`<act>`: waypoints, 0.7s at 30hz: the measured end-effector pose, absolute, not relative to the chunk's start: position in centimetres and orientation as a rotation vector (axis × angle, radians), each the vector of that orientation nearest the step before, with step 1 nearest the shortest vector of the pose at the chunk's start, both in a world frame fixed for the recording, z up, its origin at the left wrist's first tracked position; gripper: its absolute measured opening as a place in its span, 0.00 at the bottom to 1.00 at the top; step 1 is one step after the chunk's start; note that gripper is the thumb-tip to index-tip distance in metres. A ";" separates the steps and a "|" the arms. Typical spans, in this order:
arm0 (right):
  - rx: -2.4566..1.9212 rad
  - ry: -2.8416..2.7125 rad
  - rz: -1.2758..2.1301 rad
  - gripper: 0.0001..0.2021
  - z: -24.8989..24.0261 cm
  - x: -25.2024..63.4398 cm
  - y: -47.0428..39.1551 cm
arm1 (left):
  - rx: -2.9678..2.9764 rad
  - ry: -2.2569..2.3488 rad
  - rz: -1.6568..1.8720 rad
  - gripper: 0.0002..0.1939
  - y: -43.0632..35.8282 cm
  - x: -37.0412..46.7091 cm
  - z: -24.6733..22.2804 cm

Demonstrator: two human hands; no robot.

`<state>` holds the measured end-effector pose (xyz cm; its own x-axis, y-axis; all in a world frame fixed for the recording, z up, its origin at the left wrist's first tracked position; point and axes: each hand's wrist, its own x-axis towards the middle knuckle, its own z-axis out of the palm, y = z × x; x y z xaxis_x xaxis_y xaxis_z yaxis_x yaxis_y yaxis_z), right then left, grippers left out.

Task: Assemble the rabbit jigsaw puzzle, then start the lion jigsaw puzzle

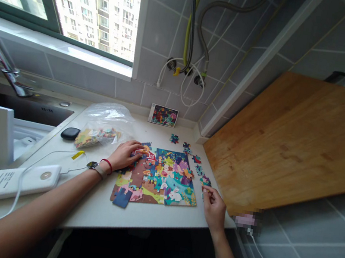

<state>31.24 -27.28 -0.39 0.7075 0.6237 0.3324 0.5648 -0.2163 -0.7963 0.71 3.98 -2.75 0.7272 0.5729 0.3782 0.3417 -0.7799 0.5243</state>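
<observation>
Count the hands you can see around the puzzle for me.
2. The left hand is at the upper left part of the puzzle; the right hand is just off its right edge. No other hands show.

My jigsaw (pixel 158 178) is lying flat in front of me, a big chunk joined up: red barn near the top left, pink bit low on the left, white rabbits lower right. There's a plain blue piece (pixel 122 197) by the bottom left corner, poking past the edge. My loose pieces (pixel 199 170), mostly teal and dark, straggle from above it down the right side.
</observation>
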 end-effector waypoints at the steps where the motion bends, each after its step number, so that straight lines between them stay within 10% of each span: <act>1: -1.910 -0.973 0.084 0.20 0.2 31.8 -26.4 | 2.510 0.712 0.745 0.21 3.9 0.7 -2.7; 21: -2.677 -1.207 0.228 0.14 2.7 40.6 1.9 | 2.367 0.759 0.814 0.19 3.7 0.8 -2.7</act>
